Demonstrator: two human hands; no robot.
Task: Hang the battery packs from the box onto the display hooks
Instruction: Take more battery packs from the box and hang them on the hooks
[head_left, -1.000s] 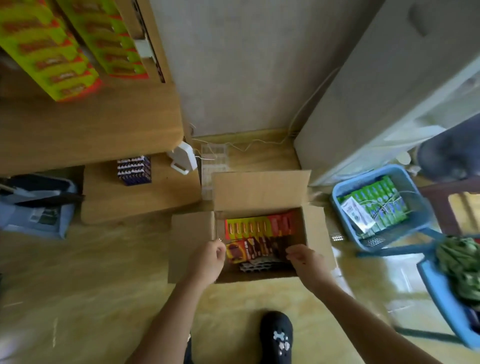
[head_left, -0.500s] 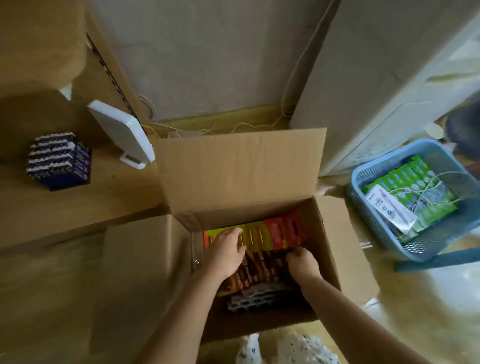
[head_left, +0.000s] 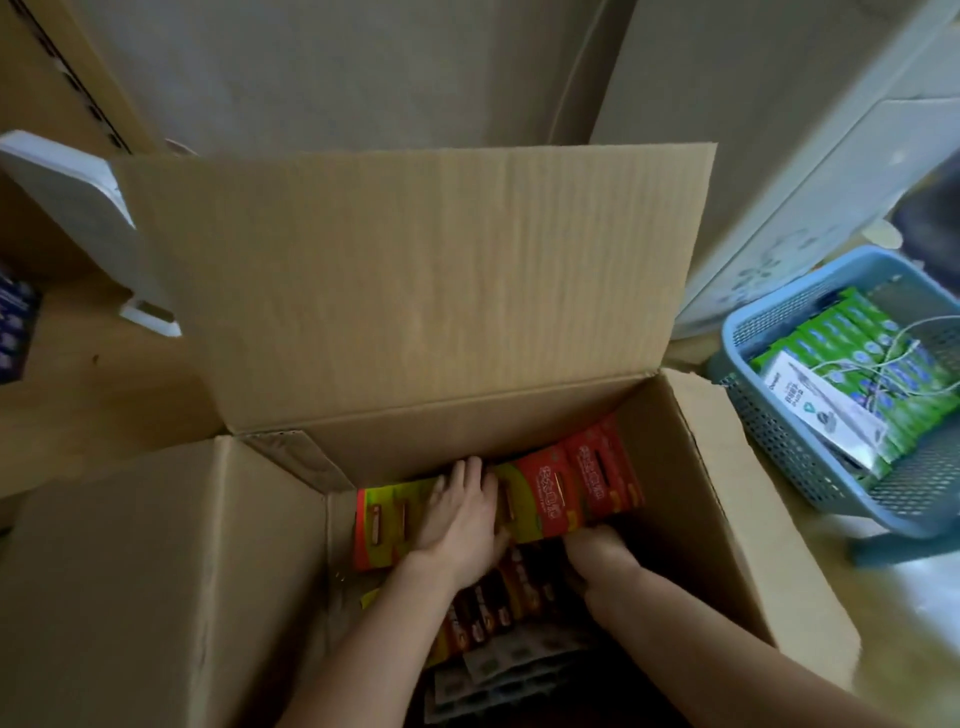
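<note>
**Both hands inside the open box, on the battery packs**

At the near edge of the view, grey blister packs (head_left: 511, 670) are seen at the bottom of the cardboard box (head_left: 727, 519), lying flat below the forearms. Just beyond them, a row of dark brown and orange packs (head_left: 498, 597) is laid, partly covered by the two wrists.

The left hand (head_left: 460, 519) is placed palm down on the red and yellow-green battery packs (head_left: 566, 493), which stand leaned against the far wall inside the box. Its fingers are held close together and are laid flat over the top edge of the packs; the thumb is hidden, so a pinch cannot be confirmed. The right hand (head_left: 597, 548) is put at the lower edge of the same packs, touching them. Its fingers are curled downward and out of sight, so it cannot be told if something is gripped.

The left flap (head_left: 156, 571) of the box is folded outward, and the far flap (head_left: 415, 280) is stood upright behind the hands.

To the right of the box, a blue basket (head_left: 769, 415) is set on the floor; green packets (head_left: 852, 353), a white package (head_left: 826, 410) and a thin white cable are held in it. To the far left, a white device (head_left: 78, 208) is seen on a wooden shelf (head_left: 104, 384). Behind all, a plain wall (head_left: 337, 67) is seen.
</note>
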